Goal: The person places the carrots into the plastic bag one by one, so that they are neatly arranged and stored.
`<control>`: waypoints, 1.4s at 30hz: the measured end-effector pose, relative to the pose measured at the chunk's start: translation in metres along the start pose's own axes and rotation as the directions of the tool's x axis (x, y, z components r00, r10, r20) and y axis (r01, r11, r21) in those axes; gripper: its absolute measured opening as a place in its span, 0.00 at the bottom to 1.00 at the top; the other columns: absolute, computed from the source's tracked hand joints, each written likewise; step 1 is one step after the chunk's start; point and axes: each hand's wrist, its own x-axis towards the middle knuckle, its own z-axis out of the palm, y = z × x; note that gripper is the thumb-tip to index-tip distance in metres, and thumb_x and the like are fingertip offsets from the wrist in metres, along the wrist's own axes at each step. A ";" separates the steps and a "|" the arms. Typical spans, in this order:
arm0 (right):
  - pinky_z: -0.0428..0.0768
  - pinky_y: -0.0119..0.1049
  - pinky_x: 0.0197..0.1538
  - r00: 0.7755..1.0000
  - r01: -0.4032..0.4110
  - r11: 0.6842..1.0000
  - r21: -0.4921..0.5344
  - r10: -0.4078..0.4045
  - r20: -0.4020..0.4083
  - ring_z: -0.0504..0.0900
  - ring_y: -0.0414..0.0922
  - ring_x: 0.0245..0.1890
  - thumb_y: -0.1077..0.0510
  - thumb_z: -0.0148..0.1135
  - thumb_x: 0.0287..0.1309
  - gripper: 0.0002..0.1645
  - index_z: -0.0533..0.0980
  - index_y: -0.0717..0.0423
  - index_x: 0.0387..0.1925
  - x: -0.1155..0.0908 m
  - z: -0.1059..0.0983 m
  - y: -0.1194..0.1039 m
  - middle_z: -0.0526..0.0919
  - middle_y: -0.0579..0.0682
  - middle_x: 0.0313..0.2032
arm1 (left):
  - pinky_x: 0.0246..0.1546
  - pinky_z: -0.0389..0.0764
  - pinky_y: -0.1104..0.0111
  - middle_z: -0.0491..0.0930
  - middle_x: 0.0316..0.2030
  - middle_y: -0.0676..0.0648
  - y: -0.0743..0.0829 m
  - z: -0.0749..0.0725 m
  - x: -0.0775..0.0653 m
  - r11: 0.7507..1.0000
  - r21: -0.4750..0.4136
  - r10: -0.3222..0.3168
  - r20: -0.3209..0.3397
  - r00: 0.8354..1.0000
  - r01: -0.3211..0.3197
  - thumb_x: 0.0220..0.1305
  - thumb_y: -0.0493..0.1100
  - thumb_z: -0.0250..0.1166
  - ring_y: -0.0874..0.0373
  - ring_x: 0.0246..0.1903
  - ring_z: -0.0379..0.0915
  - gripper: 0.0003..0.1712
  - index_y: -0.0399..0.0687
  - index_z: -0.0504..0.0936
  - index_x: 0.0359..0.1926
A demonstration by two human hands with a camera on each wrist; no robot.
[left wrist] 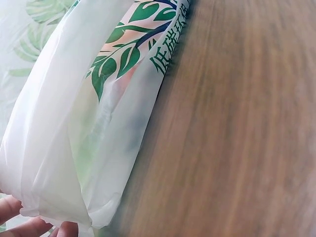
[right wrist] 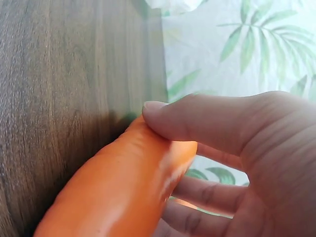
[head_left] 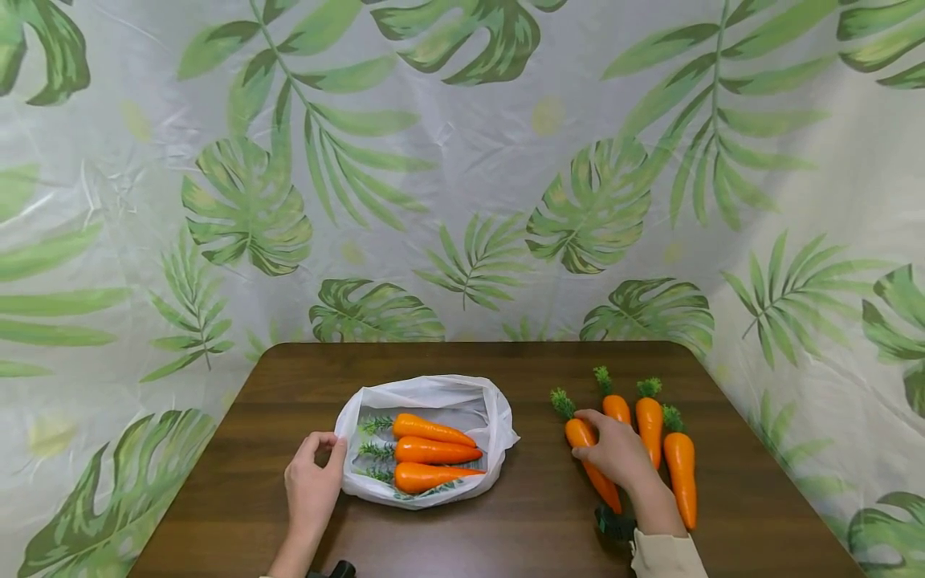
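My left hand (head_left: 311, 482) pinches the left rim of a white plastic bag (head_left: 499, 417), which lies with its mouth spread wide on the table. Inside the bag are three orange carrots (head_left: 436, 450) side by side, their green tops toward that hand. In the left wrist view, the fingers (left wrist: 34, 228) are at the edge of the bag, by its green leaf print. On the right, my right hand (head_left: 623, 451) grips a carrot (head_left: 603, 486) near its leafy end. Seen from the right wrist, the thumb (right wrist: 170, 118) presses on top of the carrot, with the fingers on its far side.
Three more carrots lie around the right hand: one (head_left: 616, 408) just behind it, one (head_left: 649, 417) beyond, and one (head_left: 681, 474) at the far right. The brown wooden table (head_left: 462, 546) ends at a leaf-printed curtain (head_left: 462, 201).
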 end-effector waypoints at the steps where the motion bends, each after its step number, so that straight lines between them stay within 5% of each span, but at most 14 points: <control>1: 0.77 0.47 0.34 1.000 0.002 1.000 -0.002 -0.002 -0.003 0.77 0.47 0.29 0.53 0.75 0.53 0.37 0.73 0.51 0.65 0.000 0.001 0.000 0.84 0.56 0.48 | 0.43 0.73 0.57 0.85 0.34 0.48 0.000 0.000 0.000 1.000 0.001 0.001 -0.001 1.000 -0.001 0.63 0.40 0.70 0.50 0.40 0.83 0.04 0.46 0.83 0.35; 12: 0.76 0.43 0.33 1.000 0.007 1.000 0.002 -0.007 -0.004 0.75 0.47 0.28 0.55 0.75 0.52 0.35 0.75 0.51 0.63 -0.002 0.002 -0.003 0.84 0.53 0.42 | 0.43 0.72 0.57 0.85 0.33 0.48 -0.001 -0.001 0.000 1.000 0.000 0.020 -0.010 1.000 -0.020 0.62 0.38 0.70 0.51 0.40 0.83 0.03 0.46 0.83 0.34; 42: 0.79 0.48 0.41 0.992 0.090 0.995 0.036 -0.086 -0.086 0.79 0.48 0.40 0.57 0.74 0.56 0.37 0.71 0.46 0.67 0.002 -0.009 -0.024 0.81 0.51 0.51 | 0.43 0.72 0.61 0.85 0.35 0.46 0.000 0.000 0.000 0.999 -0.039 0.008 -0.031 0.999 -0.009 0.63 0.37 0.69 0.50 0.41 0.83 0.03 0.45 0.82 0.35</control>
